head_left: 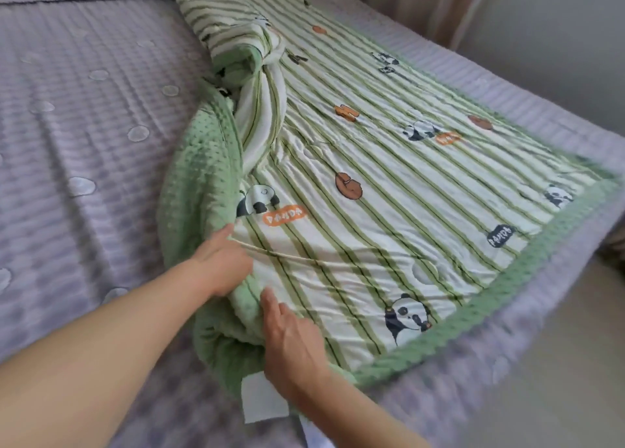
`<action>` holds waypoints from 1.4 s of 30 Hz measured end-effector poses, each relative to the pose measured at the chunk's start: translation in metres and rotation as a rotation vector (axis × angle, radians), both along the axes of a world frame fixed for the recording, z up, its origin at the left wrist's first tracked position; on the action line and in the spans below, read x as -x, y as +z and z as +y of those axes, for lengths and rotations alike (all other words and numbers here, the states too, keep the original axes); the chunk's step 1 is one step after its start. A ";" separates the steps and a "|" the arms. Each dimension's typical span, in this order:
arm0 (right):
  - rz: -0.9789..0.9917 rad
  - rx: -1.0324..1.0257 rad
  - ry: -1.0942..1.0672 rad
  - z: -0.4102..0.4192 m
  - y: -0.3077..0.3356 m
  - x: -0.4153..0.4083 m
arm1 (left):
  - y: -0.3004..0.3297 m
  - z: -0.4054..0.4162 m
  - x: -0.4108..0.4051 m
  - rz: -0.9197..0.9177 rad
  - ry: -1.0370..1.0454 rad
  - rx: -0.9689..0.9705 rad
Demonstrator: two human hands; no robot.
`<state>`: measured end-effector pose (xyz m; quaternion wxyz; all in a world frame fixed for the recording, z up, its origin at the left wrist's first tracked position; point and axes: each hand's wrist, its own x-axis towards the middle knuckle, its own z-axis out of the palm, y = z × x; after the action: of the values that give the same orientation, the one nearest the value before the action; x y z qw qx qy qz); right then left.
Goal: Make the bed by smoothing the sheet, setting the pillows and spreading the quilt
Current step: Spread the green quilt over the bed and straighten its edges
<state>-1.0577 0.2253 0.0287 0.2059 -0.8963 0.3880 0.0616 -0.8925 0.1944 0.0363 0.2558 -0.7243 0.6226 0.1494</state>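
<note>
Green-and-cream striped, the quilt [389, 183] lies across the right part of the bed, its printed face up with pandas, brown shapes and small "PANDA" labels on it. Its far end runs up toward the head of the bed, where the cloth is twisted and bunched into a thick roll. Along its left edge the quilt is folded back on itself, so the dotted green underside [199, 177] shows as a rounded ridge. A green dotted border runs along the near and right edges, close to the corner of the bed.

Both hands are at the near left part of the quilt, on that folded ridge. The left hand [221, 265] reaches in from the lower left, fingers closed around the fold where the green underside meets the striped face; a taut crease runs from it to the right across the stripes. The right hand [294, 342] sits just nearer the camera, palm down, fingers curled into the same fold and pinching the cloth. The two hands are near each other but not touching.

A white tag [263, 397] hangs from the quilt's near edge, just below the right wrist.

Lilac sheet [84, 143], ribbed and dotted with pale circles, lies bare on the left part of the bed, with shallow wrinkles across it.
</note>
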 end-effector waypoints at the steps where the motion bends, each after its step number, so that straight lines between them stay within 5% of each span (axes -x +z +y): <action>1: 0.023 0.010 0.021 0.010 -0.002 -0.002 | -0.001 0.012 -0.007 -0.076 -0.073 -0.004; 4: 0.121 0.105 0.098 0.047 0.001 -0.009 | 0.001 0.055 -0.013 -0.221 -0.311 -0.106; 14: 0.075 0.017 0.120 0.155 0.012 -0.017 | 0.002 0.151 -0.021 -0.290 -0.377 -0.119; 17: 0.144 -0.059 0.060 0.200 0.012 -0.018 | -0.011 0.196 -0.024 -0.253 -0.406 -0.013; 22: 0.278 -0.312 -0.146 0.277 0.002 -0.026 | -0.040 0.272 -0.048 -0.083 -0.477 0.430; 28: 0.392 -0.391 -0.121 0.317 0.020 -0.047 | -0.026 0.299 -0.059 -0.076 -0.548 0.377; 32: 0.445 -0.345 -0.181 0.341 0.021 -0.068 | -0.022 0.303 -0.071 -0.156 -0.628 0.172; 37: 0.618 -0.349 -0.247 0.366 0.006 -0.091 | -0.053 0.339 -0.087 -0.029 -0.825 0.232; 42: 0.607 -0.370 -0.434 0.363 0.015 -0.087 | -0.039 0.350 -0.094 0.121 -0.627 0.066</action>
<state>-0.9702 0.5881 0.0437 0.2477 -0.6829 0.5933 0.3469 -0.7988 0.5447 -0.0030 0.2282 -0.4949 0.8340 0.0861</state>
